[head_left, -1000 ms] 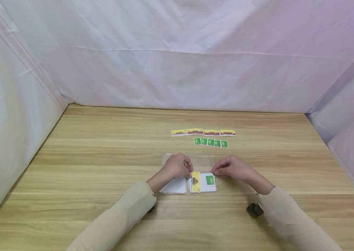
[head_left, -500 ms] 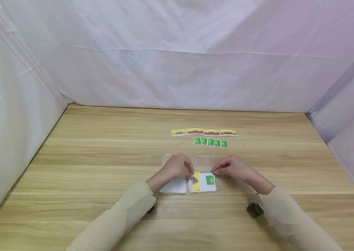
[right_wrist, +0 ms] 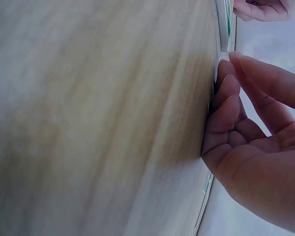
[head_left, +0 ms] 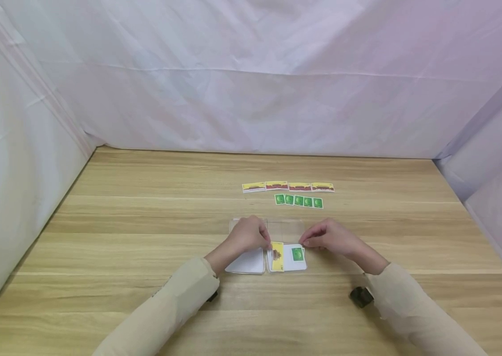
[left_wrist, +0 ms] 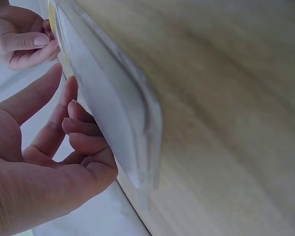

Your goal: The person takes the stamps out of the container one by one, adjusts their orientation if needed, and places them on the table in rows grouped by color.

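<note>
A clear-covered booklet (head_left: 284, 230) with white pages lies spread on the table. On its right page (head_left: 293, 267) are a yellow stamp (head_left: 277, 257), set upright, and a green stamp (head_left: 297, 254). My left hand (head_left: 247, 234) is over the left page (head_left: 246, 264), its fingertips at the yellow stamp's upper left edge. In the left wrist view, a gap shows between the thumb and index finger of that left hand (left_wrist: 54, 162). My right hand (head_left: 328, 236) pinches the upper right corner of the right page's clear sleeve. Thumb and index tips of this right hand (right_wrist: 255, 123) meet there.
Beyond the booklet lies a row of yellow and red stamps (head_left: 288, 187), with a row of several green stamps (head_left: 299, 201) nearer. A black object (head_left: 361, 296) is beside the right sleeve. White cloth (head_left: 251, 109) walls surround the wooden table (head_left: 122, 207).
My left fingertips shifted slightly right over the yellow stamp, then back left to its edge. My right hand keeps its place at the sleeve corner. The stamp rows have not moved.
</note>
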`<move>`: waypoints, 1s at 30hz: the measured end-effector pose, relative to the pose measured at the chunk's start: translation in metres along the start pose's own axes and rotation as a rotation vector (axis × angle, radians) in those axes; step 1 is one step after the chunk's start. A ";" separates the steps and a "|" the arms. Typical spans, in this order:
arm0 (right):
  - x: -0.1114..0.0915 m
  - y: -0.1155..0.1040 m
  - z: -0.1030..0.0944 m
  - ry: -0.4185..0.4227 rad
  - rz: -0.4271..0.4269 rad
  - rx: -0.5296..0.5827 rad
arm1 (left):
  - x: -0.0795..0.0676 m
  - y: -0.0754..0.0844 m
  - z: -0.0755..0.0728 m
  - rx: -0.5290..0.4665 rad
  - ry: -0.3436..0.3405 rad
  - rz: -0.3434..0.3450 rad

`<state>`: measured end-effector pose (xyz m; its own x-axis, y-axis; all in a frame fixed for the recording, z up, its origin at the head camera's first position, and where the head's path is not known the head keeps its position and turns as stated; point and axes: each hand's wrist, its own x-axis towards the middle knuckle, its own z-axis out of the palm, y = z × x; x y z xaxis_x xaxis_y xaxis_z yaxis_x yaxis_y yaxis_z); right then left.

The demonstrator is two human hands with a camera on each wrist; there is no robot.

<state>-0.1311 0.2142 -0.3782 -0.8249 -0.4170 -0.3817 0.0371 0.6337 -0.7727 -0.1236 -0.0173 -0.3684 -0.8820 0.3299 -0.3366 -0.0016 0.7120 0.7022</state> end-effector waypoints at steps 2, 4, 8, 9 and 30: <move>0.000 0.000 0.000 0.002 0.003 -0.003 | 0.000 0.000 0.000 0.005 0.001 -0.005; 0.000 0.000 0.000 0.002 0.002 -0.002 | 0.001 0.000 0.000 0.006 -0.001 -0.007; 0.000 -0.001 0.000 -0.001 -0.003 0.000 | 0.002 -0.001 0.001 0.003 -0.012 0.002; 0.000 -0.001 0.000 -0.002 -0.005 0.001 | 0.003 -0.001 0.002 0.003 -0.015 0.006; 0.000 0.000 0.000 -0.010 -0.038 0.023 | 0.003 0.003 0.009 0.007 0.012 0.003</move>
<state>-0.1312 0.2141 -0.3786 -0.8200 -0.4472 -0.3571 0.0193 0.6020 -0.7982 -0.1223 -0.0086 -0.3733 -0.8877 0.3246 -0.3266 0.0044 0.7151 0.6990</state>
